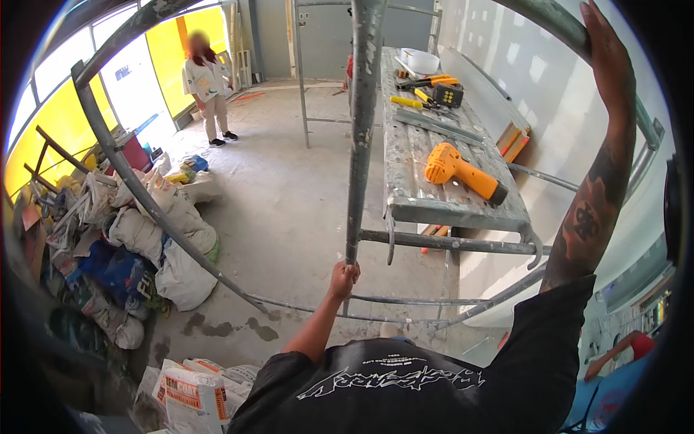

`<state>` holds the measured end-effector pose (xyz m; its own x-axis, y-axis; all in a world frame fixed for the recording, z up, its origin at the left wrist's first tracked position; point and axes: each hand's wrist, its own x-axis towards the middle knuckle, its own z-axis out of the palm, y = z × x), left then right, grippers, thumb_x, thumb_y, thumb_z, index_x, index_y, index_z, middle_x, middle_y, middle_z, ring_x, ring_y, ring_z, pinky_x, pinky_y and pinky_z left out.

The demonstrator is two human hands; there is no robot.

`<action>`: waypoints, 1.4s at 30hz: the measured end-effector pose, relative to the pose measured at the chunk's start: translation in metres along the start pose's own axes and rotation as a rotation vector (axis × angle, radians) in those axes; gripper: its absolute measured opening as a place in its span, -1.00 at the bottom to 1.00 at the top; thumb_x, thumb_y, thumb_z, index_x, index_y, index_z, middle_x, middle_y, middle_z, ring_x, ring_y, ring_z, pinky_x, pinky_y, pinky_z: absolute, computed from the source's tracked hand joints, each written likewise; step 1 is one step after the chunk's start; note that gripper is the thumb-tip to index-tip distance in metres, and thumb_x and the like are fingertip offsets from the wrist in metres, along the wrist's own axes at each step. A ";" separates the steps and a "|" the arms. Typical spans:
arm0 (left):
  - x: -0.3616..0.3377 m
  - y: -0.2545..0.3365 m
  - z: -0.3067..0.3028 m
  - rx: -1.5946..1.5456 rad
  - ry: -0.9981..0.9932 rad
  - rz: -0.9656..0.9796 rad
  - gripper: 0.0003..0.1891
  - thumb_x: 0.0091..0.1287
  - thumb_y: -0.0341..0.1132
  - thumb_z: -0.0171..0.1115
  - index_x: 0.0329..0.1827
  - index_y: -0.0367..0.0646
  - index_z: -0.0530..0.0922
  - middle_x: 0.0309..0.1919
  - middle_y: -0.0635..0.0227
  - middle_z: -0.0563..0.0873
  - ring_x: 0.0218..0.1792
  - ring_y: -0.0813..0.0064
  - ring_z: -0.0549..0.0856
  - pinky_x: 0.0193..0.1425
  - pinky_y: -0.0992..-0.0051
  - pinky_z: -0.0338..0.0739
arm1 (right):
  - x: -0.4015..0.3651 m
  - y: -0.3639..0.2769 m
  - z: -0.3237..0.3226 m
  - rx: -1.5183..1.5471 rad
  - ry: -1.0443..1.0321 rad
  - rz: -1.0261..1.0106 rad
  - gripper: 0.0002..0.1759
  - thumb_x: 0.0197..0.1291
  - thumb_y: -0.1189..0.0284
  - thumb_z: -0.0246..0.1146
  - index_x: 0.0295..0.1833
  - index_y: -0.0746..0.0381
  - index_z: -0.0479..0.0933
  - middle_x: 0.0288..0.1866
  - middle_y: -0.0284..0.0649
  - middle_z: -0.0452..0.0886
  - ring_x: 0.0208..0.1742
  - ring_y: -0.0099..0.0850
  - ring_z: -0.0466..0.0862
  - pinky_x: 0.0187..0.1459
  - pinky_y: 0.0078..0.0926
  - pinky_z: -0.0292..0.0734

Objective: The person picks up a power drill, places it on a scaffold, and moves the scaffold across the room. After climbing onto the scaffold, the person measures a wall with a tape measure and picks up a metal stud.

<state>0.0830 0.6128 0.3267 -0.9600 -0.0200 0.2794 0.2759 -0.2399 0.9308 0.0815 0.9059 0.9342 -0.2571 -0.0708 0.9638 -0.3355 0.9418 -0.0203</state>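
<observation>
My left hand (345, 279) is closed around the lower part of an upright scaffold pole (359, 145). Raised high at the right, my right hand (606, 45) grips the curved-looking upper scaffold tube (553, 25); part of its fingers lies hidden behind the tube or beyond the view. Between my arms, an orange-yellow cordless drill (465, 173) lies on the paint-spattered scaffold plank (426, 210). Farther along the plank are a metal strip (441, 126), a black device with yellow dots (447, 95), yellow-handled tools (406, 102) and a white container (419, 61).
Stuffed sacks and rubbish (184, 246) are heaped at the left. Printed skim coat bags (194, 394) sit at lower left. A person (207, 87) stands by the yellow-covered windows. Another person's arm (614, 354) shows at lower right. A patched wall (535, 65) runs along the right.
</observation>
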 end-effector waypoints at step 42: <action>-0.003 -0.005 0.009 0.025 0.073 0.068 -0.29 0.24 0.43 0.03 -0.65 -0.11 0.32 -0.71 0.49 0.36 -0.67 0.68 0.33 -0.62 0.59 0.14 | -0.251 0.358 -0.338 -1.156 0.037 0.199 -0.70 0.39 0.37 0.02 -0.05 0.38 0.56 0.06 -0.02 0.59 0.07 -0.29 0.57 0.13 -0.38 0.45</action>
<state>0.0852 0.6231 0.3233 -0.9396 -0.1066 0.3253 0.3411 -0.2114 0.9160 0.3325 1.3715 0.7749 -0.1792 0.1033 0.9784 0.7354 0.6747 0.0635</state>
